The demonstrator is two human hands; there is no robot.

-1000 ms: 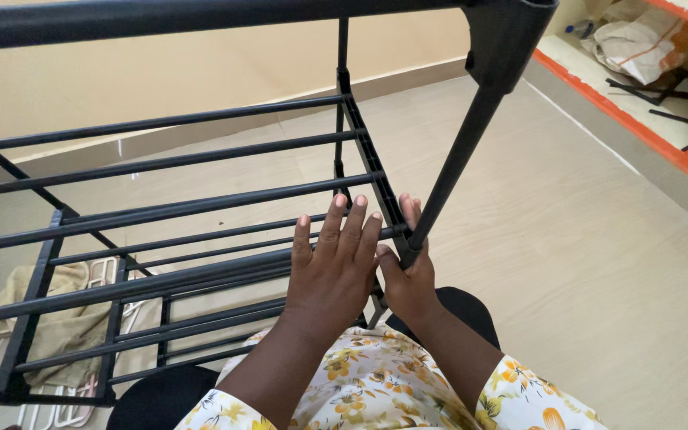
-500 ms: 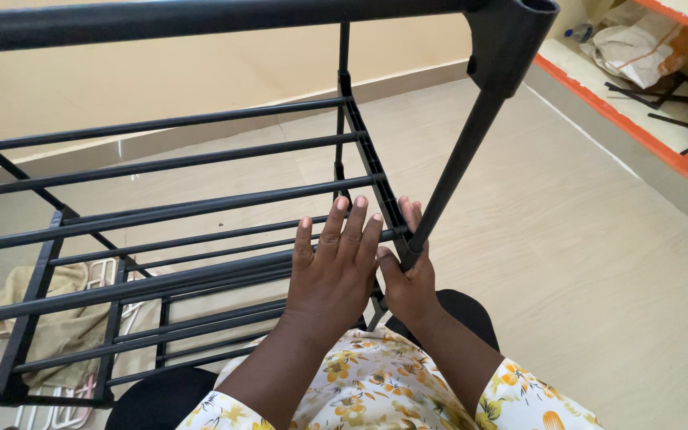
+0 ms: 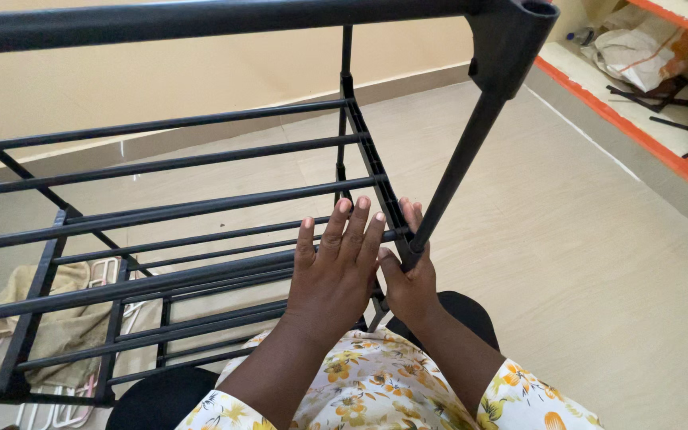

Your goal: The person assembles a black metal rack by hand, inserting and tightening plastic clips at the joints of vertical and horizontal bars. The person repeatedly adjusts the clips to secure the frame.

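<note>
Left hand (image 3: 336, 275) spread flat on rack bars (image 3: 201, 209), right hand (image 3: 409, 283) pinching slanted pole (image 3: 457, 171); might slip, pinching fingers.

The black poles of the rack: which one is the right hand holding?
The near corner upright pole, slanting up to the top corner joint. The right hand wraps its lower end; the other poles lie crosswise as shelf bars, under the flat left hand.

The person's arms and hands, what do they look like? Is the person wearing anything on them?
Both arms are bare from the elbow down. Short white sleeves printed with yellow and orange flowers end near the elbows. The left hand and right hand wear no gloves, and no rings, bracelets or watch show. The fingernails are short and plain.
</note>
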